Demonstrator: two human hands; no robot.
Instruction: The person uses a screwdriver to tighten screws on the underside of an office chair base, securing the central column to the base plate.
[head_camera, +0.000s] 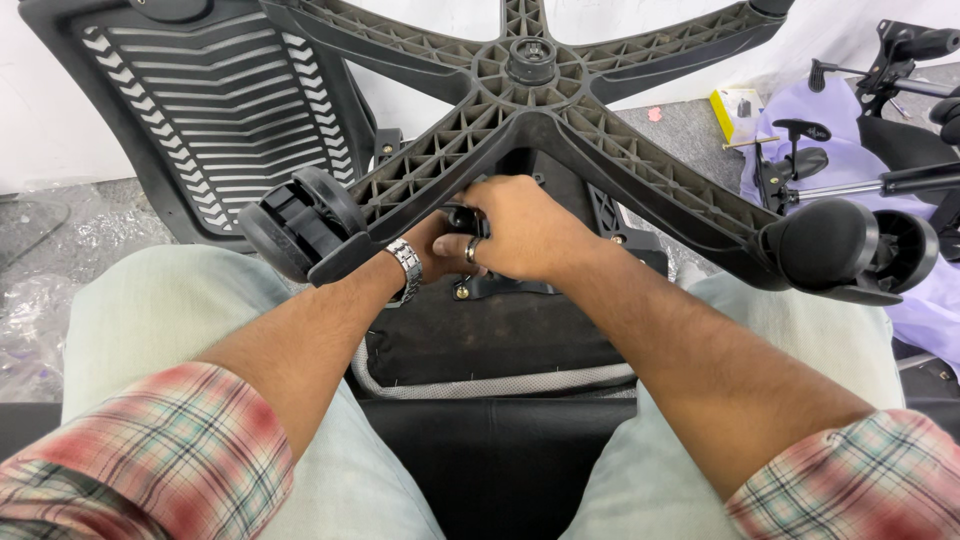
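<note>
Under ribbed star-shaped plastic base, hands grip

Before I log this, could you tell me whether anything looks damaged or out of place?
No damage shows. The chair base lies upside down, casters up, and both hands work beneath it. Loose parts lie on the floor.

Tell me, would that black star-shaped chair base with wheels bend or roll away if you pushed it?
The star base probably stays stiff: its arms show ribbed bracing. The wheels point sideways off the floor, so it likely won't roll now. Both hands work under its middle, which probably steadies it.
</note>
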